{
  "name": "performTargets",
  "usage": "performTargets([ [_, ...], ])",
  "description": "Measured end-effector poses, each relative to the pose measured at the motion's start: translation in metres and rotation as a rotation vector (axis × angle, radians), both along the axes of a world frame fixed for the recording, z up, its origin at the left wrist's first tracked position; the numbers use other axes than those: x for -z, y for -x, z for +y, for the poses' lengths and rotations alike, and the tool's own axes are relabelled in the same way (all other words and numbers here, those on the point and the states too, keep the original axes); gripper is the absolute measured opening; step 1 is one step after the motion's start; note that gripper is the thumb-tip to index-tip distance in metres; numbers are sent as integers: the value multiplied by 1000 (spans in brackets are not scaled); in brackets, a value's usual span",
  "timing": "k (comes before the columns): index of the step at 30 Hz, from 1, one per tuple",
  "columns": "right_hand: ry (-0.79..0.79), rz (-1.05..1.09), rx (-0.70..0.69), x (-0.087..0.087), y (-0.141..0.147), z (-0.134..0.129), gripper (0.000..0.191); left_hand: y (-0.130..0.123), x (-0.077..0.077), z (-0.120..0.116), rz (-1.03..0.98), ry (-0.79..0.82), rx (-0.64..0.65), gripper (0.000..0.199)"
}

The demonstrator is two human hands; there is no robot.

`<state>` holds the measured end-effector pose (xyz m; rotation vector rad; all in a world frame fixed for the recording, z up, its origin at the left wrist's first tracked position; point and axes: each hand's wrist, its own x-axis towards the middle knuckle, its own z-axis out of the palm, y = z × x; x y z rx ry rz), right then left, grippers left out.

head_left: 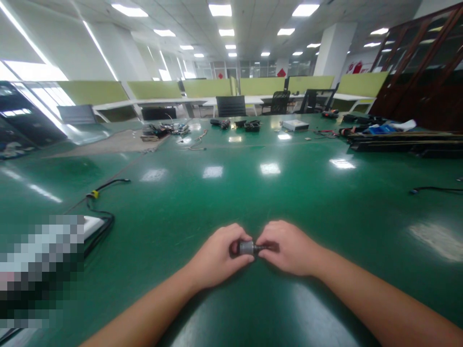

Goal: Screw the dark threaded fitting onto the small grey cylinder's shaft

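Observation:
A small grey metal cylinder (246, 247) with a thin dark shaft on its right side lies sideways, low over the green table (231, 202). My left hand (224, 253) grips the cylinder, thumb below and fingers above and behind it. From the other side, the thumb and forefinger of my right hand (287, 246) pinch the dark shaft; its far end is partly hidden in the palm. Both hands are close together near the table's front edge.
A pixelated object (39, 260) and black cables (108, 219) are at the left. Tools (220, 124), loose parts (162, 130) and a silver box (294, 125) lie along the back. Long dark bars (405, 142) are stacked at the right, near a black cable (437, 189).

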<state>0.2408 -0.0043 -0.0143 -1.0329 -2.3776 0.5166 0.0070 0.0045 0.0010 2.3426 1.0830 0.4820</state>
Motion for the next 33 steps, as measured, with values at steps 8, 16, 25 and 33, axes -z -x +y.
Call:
performTargets([
  [8,-6,-7,-2,2,-1,1,6,0,-1,0,5,-4,-2,20],
  [16,-8,-23,14,0,-2,1,6,0,-2,-1,6,-35,-5,17],
  [25,15,-39,43,-1,-5,2,6,1,0,1,-29,-2,-40,18],
  [33,15,-62,69,-5,-8,2,4,1,2,2,-42,37,-60,20],
])
